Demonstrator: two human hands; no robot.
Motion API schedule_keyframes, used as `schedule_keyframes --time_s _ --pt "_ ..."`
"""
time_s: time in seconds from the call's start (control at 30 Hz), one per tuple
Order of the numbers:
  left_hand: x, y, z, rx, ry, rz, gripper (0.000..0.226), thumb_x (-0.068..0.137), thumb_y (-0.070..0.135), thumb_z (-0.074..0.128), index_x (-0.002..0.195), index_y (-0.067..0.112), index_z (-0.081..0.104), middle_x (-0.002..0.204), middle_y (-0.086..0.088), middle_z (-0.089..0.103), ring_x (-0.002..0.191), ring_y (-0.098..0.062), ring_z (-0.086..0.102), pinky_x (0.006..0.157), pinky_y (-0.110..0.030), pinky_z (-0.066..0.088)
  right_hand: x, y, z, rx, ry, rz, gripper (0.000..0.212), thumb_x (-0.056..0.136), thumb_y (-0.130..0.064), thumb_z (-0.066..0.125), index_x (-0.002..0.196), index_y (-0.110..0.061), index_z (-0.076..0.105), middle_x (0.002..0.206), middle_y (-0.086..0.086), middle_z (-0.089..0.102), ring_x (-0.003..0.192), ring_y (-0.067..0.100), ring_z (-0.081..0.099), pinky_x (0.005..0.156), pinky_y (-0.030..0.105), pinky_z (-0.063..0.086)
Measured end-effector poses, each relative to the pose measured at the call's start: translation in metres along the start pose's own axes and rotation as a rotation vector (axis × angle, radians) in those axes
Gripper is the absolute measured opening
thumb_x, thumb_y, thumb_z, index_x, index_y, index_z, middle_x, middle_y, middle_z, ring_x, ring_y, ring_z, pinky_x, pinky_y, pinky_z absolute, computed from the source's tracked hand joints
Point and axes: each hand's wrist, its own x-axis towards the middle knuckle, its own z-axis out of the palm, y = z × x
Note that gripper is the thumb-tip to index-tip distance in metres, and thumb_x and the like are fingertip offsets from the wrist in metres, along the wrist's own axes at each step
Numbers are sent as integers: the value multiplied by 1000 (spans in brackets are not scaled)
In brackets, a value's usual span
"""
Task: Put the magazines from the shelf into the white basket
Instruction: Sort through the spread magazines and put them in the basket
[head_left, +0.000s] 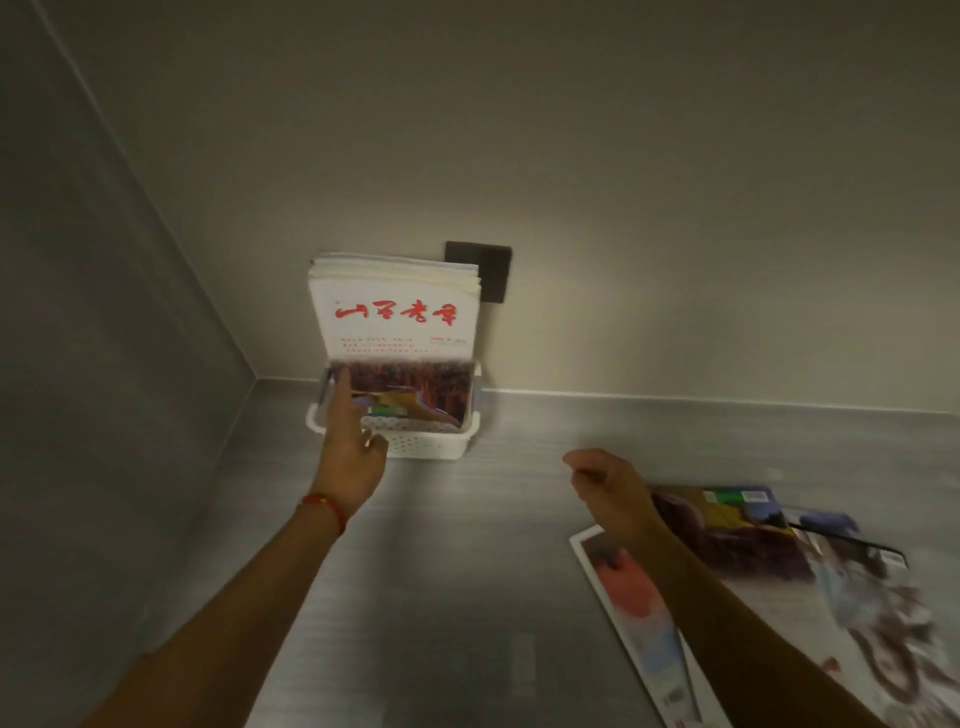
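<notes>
My left grip (353, 441) rests open-fingered against the magazines (395, 332) upright in the white basket (415, 444), frame centre. My right grip (605, 480), loosely curled and empty, hovers nearer the loose magazines (753, 561) lying flat lower right.

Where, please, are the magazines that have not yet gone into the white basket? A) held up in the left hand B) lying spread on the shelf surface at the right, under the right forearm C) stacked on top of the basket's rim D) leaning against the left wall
B: the loose magazines lie flat and spread on the metal shelf at the right, while the left hand touches those standing in the white basket.
</notes>
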Motion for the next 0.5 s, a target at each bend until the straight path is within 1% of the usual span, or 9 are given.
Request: schedule_keyframes --time_s 0.07,0.13,0.2,0.27,0.3,0.33,0.4,0.43,0.5 --pt "-44 -2 35 125 -155 28 99 83 -15 54 158 25 2 161 2 21 146 -20 30 118 -40 32 -26 42 -29 -103 40 33 26 82 6 62 98 -11 73 96 3 70 91 25 67 81 25 47" --pt "-87 -6 80 259 -300 115 100 82 -9 57 158 27 2 166 6 5 153 -16 13 124 -36 19 -51 82 -62 -249 82 56 21 81 -1 65 95 -14 74 95 -2 69 92 21 67 79 19 42" --pt "-127 -9 127 373 -441 202 98 82 -5 56 157 29 3 166 9 -4 154 -11 1 124 -23 8 -72 121 -94 -307 135 102 22 85 -5 66 105 -10 71 109 9 69 104 27 64 89 27 44" --pt "-159 -6 174 441 -570 242 92 83 -2 53 157 24 5 164 6 -6 155 -14 0 118 -11 -3 -89 154 -123 -398 181 243 35 88 -17 65 122 -8 61 126 16 60 119 33 54 101 39 43" --pt "-173 -3 197 470 -617 263 88 83 -1 51 157 20 8 164 3 -4 155 -17 3 119 -11 -3 -98 168 -135 -469 189 338 44 89 -27 63 130 -10 55 134 16 53 124 35 49 104 43 40" --pt "-186 2 218 489 -644 289 83 84 -1 49 156 19 13 164 1 0 155 -19 7 122 -16 0 -105 181 -146 -534 185 429 53 90 -36 61 135 -14 48 140 16 46 129 36 43 106 46 38" --pt "-206 13 257 486 -658 324 78 86 -1 50 156 20 21 165 2 12 153 -19 16 126 -28 15 -117 200 -161 -593 141 553 67 88 -51 58 141 -15 37 147 18 34 135 38 34 109 51 34" --pt "-215 17 272 502 -658 309 79 86 0 50 156 22 22 164 3 18 152 -18 18 124 -31 21 -122 207 -165 -592 117 573 73 86 -54 58 142 -14 34 149 18 31 137 39 33 109 52 34" --pt "-226 20 292 560 -656 251 79 84 7 55 155 27 24 160 5 24 148 -17 23 122 -30 28 -129 219 -165 -604 117 551 82 82 -57 62 143 -14 28 151 18 28 138 38 31 108 55 34"
